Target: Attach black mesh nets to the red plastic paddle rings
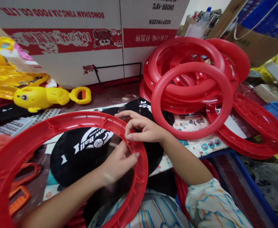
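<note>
A large red plastic ring (pixel 65 122), its hollow ribbed side facing up, leans across the left half of the view. My left hand (pixel 120 163) reaches through its middle and grips the right part of the rim, thumb on top and fingers hidden underneath. Right beside it, my right hand (pixel 145 128) bends over the same rim with thumb and forefinger pinched together. Whatever lies in that pinch is too small to see. Below the ring is a black mesh cloth disc (pixel 91 142) with white "Throw Ball" lettering.
Red rings (pixel 191 101) are piled at the right. A yellow toy (pixel 46 96) lies at the left, near orange handles (pixel 20 198). A big white carton (pixel 70 19) stands behind, a black wire frame (pixel 120 65) before it. A blue crate (pixel 245 183) sits lower right.
</note>
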The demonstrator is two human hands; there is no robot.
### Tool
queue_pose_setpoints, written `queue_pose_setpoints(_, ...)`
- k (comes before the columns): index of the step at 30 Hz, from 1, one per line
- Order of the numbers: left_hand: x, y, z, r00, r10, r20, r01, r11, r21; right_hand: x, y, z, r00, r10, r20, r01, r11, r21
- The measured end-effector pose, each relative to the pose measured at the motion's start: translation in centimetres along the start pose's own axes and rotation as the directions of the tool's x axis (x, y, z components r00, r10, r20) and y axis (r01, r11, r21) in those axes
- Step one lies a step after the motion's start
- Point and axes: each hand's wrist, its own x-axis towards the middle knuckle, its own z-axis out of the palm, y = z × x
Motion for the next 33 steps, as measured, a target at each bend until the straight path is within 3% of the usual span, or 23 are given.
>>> queue_pose_setpoints(7, 0.5, -0.3, 0.1, 0.997, -0.035, 0.068, 0.036, 0.999, -0.018, -0.2, -0.7, -0.9, 0.996, 0.025, 0.087, -0.021, 0.999, -0.04)
queue_pose_setpoints(18, 0.7, 0.4, 0.0, 0.99, -0.039, 0.139, 0.038, 0.999, 0.008, 0.0, 0.6, -0.1, 0.98, -0.189, -0.065, 0.16, 0.937, -0.31)
queue_pose_setpoints(30, 0.8, 0.8, -0.3, 0.969, -0.013, 0.247, 0.015, 1.0, -0.006, -0.8, -1.6, -1.3, 0.994, 0.016, 0.107, 0.007, 0.977, -0.214)
queue_pose_setpoints(33, 0.9, 0.9, -0.5, 0.968, -0.003, 0.25, 0.001, 1.0, 0.008, -0.8, -1.6, -1.4, 0.993, 0.009, 0.12, 0.019, 0.974, -0.227)
